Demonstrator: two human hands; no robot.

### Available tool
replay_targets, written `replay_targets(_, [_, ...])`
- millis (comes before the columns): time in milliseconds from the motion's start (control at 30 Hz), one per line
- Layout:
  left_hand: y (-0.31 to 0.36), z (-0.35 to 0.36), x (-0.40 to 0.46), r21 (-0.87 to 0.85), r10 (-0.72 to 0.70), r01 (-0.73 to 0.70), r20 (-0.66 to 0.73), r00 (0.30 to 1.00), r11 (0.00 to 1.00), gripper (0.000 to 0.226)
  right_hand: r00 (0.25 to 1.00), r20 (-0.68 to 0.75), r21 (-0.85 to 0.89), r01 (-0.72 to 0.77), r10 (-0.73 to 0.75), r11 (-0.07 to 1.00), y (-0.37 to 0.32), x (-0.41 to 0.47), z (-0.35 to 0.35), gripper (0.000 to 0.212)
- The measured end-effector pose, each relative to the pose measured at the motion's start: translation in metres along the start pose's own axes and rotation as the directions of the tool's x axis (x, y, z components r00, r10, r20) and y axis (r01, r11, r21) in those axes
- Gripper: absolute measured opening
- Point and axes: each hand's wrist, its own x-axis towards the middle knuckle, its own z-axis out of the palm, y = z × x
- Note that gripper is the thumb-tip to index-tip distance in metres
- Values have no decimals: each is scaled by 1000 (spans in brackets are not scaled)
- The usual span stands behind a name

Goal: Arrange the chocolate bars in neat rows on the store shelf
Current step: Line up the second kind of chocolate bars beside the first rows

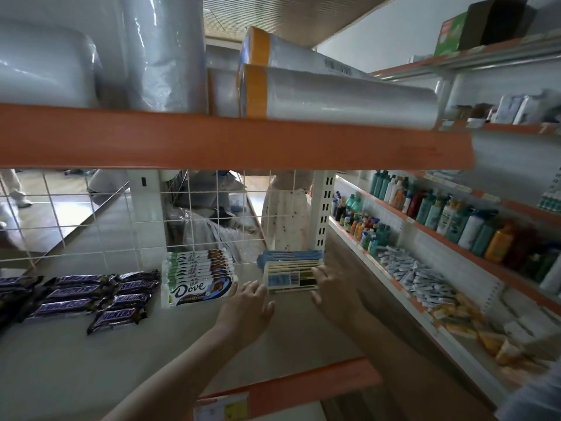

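Observation:
On the grey shelf, dark Snickers bars lie in rows at the left. A row of white Dove bars stands overlapped in the middle. Further right is a row of blue and cream bars. My right hand rests against the right end of that blue and cream row, fingers touching its front bar. My left hand hovers with fingers spread between the Dove row and the blue and cream row, holding nothing.
An orange shelf edge hangs overhead with wrapped rolls on it. A white wire grid backs the shelf. To the right, another rack holds bottles and small packets. A person stands behind the grid.

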Motion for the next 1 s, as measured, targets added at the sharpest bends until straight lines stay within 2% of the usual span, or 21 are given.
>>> replay_targets(133, [-3, -4, 3, 22, 13, -13, -19, 1000, 1000, 46, 1000, -13, -69, -4, 3, 998, 8, 9, 5, 35])
replay_targets(267, [-7, -8, 3, 19, 17, -16, -40, 999, 1000, 47, 1000, -14, -150, -8, 6, 989, 13, 15, 14, 30])
replay_targets(567, [-17, -5, 0, 32, -11, 12, -48, 999, 999, 43, 1000, -6, -274, 23, -26, 961, 3, 28, 22, 39])
replay_targets(667, [-21, -4, -2, 34, -27, 29, -61, 998, 999, 42, 997, -55, -270, 37, -54, 962, 3, 30, 23, 46])
replay_targets(867, [-32, -3, -8, 40, -37, 40, -77, 996, 998, 43, 991, -108, -236, 48, -75, 971, 1, 31, 25, 46])
replay_targets(933, [-34, -3, -10, 42, -34, 38, -84, 996, 998, 50, 990, -117, -194, 60, -84, 979, 2, 30, 25, 41])
replay_targets(1000, [-36, -1, -13, 22, -26, 29, -122, 992, 999, 74, 989, -114, -222, 63, -90, 973, 4, 27, 24, 36])
